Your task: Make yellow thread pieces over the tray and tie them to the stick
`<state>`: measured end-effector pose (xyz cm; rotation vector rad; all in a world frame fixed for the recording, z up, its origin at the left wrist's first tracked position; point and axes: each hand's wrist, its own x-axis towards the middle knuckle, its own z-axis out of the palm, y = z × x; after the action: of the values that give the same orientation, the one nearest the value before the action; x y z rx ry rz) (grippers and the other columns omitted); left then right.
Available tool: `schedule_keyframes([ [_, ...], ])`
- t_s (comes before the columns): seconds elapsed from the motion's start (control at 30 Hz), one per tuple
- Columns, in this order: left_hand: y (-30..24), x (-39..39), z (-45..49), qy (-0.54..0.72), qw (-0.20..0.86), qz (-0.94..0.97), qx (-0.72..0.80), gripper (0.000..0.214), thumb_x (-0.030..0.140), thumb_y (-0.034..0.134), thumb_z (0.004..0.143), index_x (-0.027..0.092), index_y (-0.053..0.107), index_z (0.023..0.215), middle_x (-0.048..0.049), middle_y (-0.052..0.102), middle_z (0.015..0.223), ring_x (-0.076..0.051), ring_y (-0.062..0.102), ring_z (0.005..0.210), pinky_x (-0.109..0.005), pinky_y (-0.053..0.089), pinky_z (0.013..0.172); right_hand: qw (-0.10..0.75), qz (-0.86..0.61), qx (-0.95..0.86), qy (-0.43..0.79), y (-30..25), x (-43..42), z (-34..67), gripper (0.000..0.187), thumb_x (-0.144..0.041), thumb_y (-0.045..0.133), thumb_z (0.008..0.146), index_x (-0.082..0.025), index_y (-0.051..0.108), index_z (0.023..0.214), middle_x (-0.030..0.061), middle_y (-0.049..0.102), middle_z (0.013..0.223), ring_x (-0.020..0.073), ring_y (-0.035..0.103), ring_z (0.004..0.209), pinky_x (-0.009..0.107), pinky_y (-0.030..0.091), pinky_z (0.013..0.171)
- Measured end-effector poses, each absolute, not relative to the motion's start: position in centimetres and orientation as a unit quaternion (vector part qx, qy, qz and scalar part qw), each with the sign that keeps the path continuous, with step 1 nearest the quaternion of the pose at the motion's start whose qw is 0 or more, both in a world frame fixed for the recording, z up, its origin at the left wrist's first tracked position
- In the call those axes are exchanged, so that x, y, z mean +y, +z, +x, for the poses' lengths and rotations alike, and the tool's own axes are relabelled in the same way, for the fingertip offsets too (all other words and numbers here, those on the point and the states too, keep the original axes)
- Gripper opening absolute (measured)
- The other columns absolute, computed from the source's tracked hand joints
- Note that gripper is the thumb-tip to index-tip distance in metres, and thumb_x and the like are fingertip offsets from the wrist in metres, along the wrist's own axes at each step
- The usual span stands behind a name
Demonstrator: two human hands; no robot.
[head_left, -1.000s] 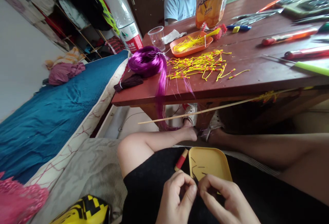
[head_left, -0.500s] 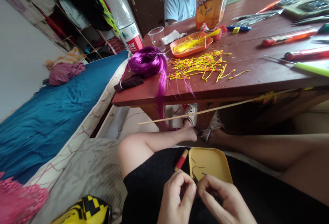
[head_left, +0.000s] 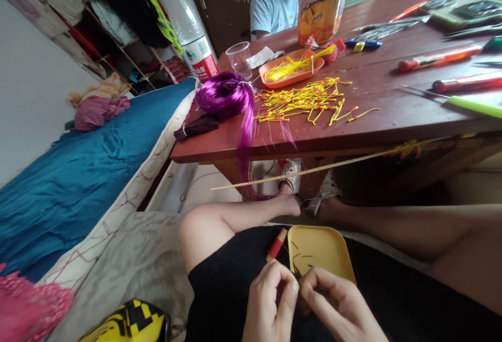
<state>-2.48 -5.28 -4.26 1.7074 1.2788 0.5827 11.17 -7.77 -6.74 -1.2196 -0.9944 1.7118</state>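
My left hand [head_left: 272, 297] and my right hand [head_left: 332, 295] meet fingertip to fingertip above my lap. Each is closed in a pinch of thumb and forefinger. Whatever lies between the fingertips is too small and dark to make out. Just beyond them a yellow tray [head_left: 333, 250] rests on the black cloth over my lap, with several short dark pieces in it. A spool of red thread [head_left: 276, 245] lies against the tray's left side, close to my left hand.
A red-brown table [head_left: 376, 91] stands ahead, bearing a purple thread hank [head_left: 225, 93], knotted yellow cords [head_left: 306, 100], an orange dish [head_left: 270, 81] and several tools. A thin stick [head_left: 306, 170] juts along its front edge. Across it sits a person in a blue shirt [head_left: 270, 4].
My right hand has shifted very slightly at the fingertips, drawing a little away from the left. Tray, spool and table things stay as they were.
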Motion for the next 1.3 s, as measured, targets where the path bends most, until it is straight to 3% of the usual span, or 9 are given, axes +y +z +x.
schedule_keyframes([
  [0.23, -5.0, -5.8, -2.2, 0.291, 0.412, 0.694, 0.514, 0.023, 0.026, 0.04, 0.089, 0.02, 0.043, 0.066, 0.0027, 0.043, 0.064, -0.011, 0.044, 0.06, -0.021, 0.033, 0.058, 0.4, -0.485, -0.402, 0.666, -7.0, -7.9, 11.2, 0.035, -0.047, 0.045, 0.083, -0.018, 0.045, 0.064, -0.0022, 0.042, 0.06, 0.0127, 0.039, 0.059, 0.024, 0.035, 0.057],
  [0.53, -5.0, -5.8, -2.6, 0.26, 0.405, 0.718, 0.503, 0.023, 0.025, 0.039, 0.09, 0.02, 0.043, 0.068, 0.0018, 0.045, 0.066, -0.012, 0.046, 0.061, -0.021, 0.034, 0.059, 0.429, -0.456, -0.321, 0.711, -6.1, -7.4, 11.0, 0.027, -0.035, 0.054, 0.078, -0.017, 0.047, 0.06, -0.0009, 0.051, 0.057, 0.0121, 0.046, 0.056, 0.024, 0.04, 0.058],
  [0.9, -5.0, -5.8, -2.4, 0.254, 0.394, 0.724, 0.506, 0.023, 0.024, 0.036, 0.091, 0.02, 0.041, 0.069, 0.0021, 0.046, 0.065, -0.011, 0.047, 0.059, -0.021, 0.035, 0.057, 0.48, -0.485, -0.272, 0.679, -5.7, -7.7, 10.2, 0.025, -0.033, 0.06, 0.072, -0.015, 0.05, 0.057, -0.0013, 0.051, 0.053, 0.0109, 0.046, 0.052, 0.023, 0.039, 0.054],
  [1.3, -5.9, -6.3, -2.5, 0.28, 0.387, 0.721, 0.502, 0.024, 0.027, 0.038, 0.09, 0.02, 0.04, 0.067, 0.0022, 0.044, 0.064, -0.012, 0.046, 0.06, -0.023, 0.033, 0.057, 0.449, -0.441, -0.285, 0.723, -6.3, -7.4, 10.9, 0.029, -0.037, 0.061, 0.075, -0.016, 0.05, 0.059, -0.0005, 0.052, 0.056, 0.0117, 0.048, 0.055, 0.024, 0.041, 0.058],
])
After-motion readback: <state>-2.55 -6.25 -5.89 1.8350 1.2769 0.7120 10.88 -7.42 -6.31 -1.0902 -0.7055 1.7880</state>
